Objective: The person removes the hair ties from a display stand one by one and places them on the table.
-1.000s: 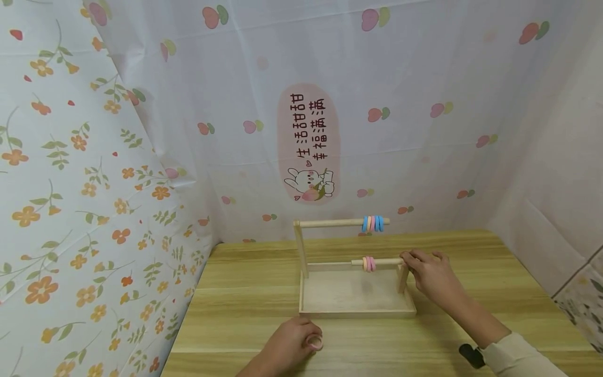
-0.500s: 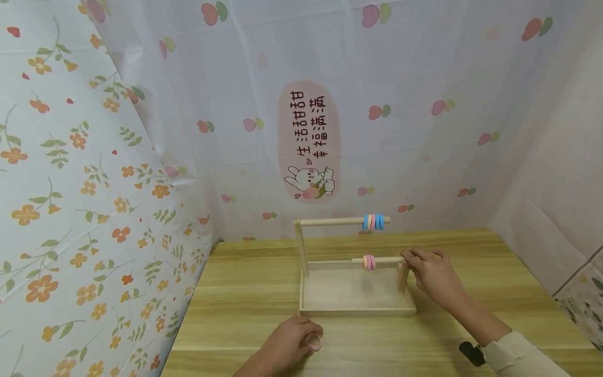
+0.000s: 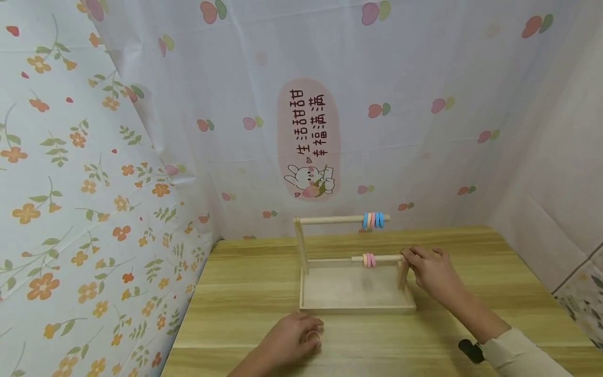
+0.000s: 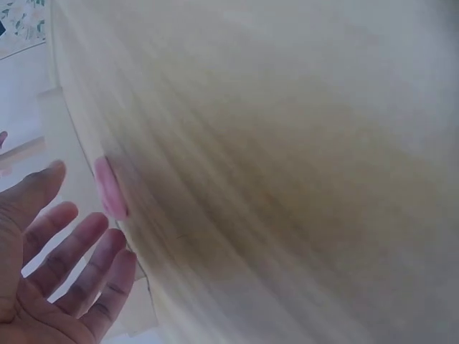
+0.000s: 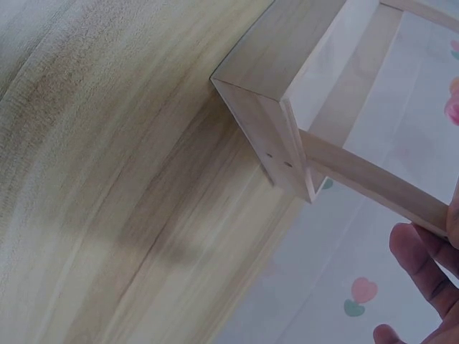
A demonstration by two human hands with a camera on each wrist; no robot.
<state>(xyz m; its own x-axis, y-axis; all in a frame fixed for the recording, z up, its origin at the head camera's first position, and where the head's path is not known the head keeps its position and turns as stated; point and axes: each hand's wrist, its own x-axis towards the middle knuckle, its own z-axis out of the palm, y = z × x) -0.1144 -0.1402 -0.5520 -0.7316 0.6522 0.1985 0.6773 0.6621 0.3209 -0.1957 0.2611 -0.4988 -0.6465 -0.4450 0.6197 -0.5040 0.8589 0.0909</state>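
Left hand grip: nothing clasped as far as I can see; the left hand (image 3: 289,337) has fingers spread and loosely bent, right up by the ring.
Right hand grip: fingertips and thumb of the right hand (image 3: 432,272) pinch the short, pale wooden upright post (image 5: 373,183) near its top.
Pink ring: small, thick-walled pink ring (image 4: 110,188) on the table, in front of the tray and just beyond the left fingertips in that wrist view. Flat or on edge, can't tell.
Ring handling: my guess is light, stiff, maybe a bit slick, not fragile. I'd pinch it by the outer rim, leaving the hole clear.
Rack: pale wooden tray (image 3: 358,311) with two pegs; peach and pink rings (image 3: 369,261) hang on the lower one, blue, peach and pink rings (image 3: 372,220) on the upper. Probably light enough to shift, so steady it by the post.
Surface: yellowish wood-grain table (image 3: 249,277), looks smooth.
Room: white heart-print cloth (image 3: 405,157) behind, orange-flowered white cloth (image 3: 61,183) on the left.
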